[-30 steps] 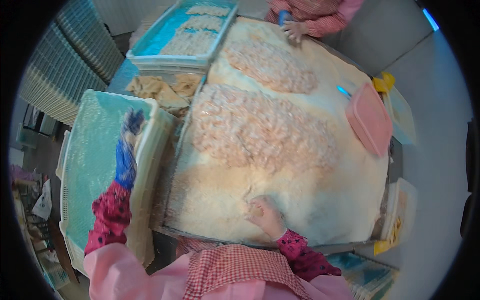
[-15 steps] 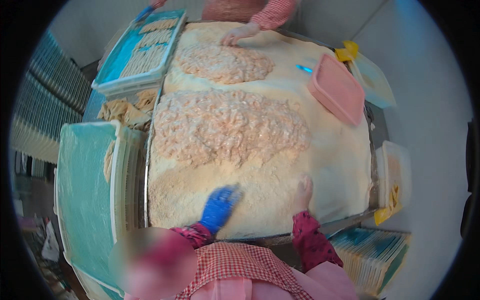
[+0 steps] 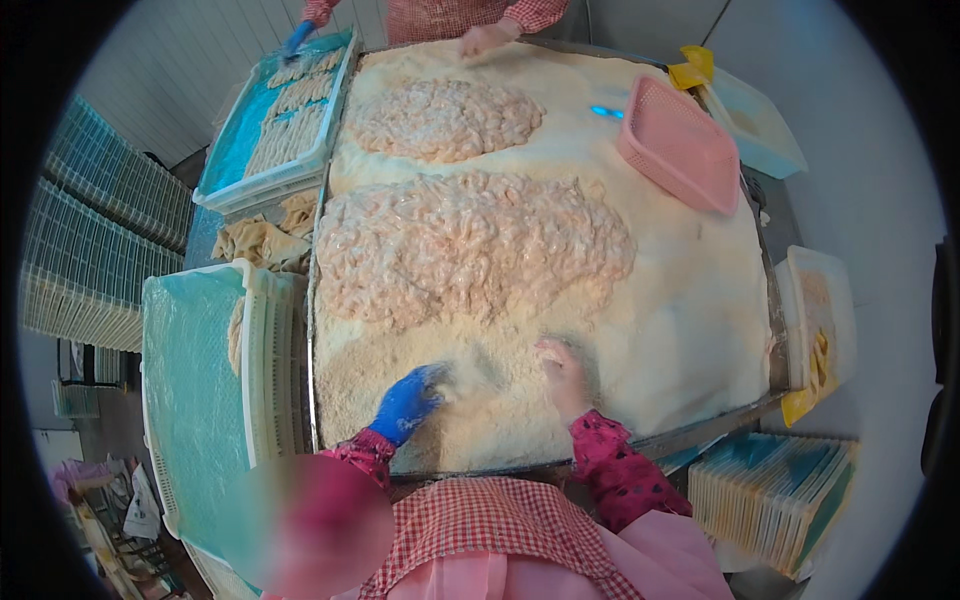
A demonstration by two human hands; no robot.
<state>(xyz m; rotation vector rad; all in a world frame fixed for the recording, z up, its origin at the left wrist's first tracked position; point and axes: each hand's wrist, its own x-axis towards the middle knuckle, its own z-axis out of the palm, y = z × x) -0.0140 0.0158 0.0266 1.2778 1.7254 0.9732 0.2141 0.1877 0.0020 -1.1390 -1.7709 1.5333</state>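
Observation:
A broad bed of pale flour (image 3: 690,340) covers the worktable, with a large mound of wet, pinkish pieces (image 3: 470,240) on it. My blue-gloved left hand (image 3: 403,405) is down in the flour below that mound, its fingertips dusted white and blurred. My right hand (image 3: 563,375), pale and powdery, is right of it on the flour, fingers curled, their grip hidden. A shallow tray lined with green film (image 3: 190,400) stands left of my left hand, a pale strip along its right side.
A co-worker (image 3: 450,20) works across the table by a smaller mound (image 3: 445,115) and a tray of strips (image 3: 225,155). A pink basket (image 3: 680,145) and plastic tubs (image 3: 830,260) line the right. Stacked trays (image 3: 85,275) stand left; more (image 3: 760,490) are low right.
My left hand has come from the left tray down onto the flour; my right hand has shifted slightly forward. The co-worker's blue-gloved hand has moved over to the tray of strips.

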